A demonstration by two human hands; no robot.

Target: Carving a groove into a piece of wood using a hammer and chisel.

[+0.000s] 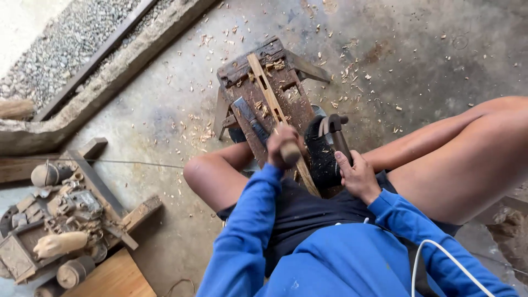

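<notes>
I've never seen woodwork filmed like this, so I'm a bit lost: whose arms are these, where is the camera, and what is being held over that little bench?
The one picture comes from a camera worn on the person's head, looking down, so the blue sleeves and bare knees are the wearer's own. The person sits astride a small, worn wooden workbench on a concrete floor strewn with pale wood chips. A long, thin pale wooden strip with slots cut in it lies lengthwise on the bench. The left hand grips the round wooden handle of a flat metal chisel, whose blade rests on the bench beside the strip. The right hand holds a dark-headed hammer by its handle. On the left, a cluttered pile of carved wooden pieces and offcuts lies on the floor.
</notes>
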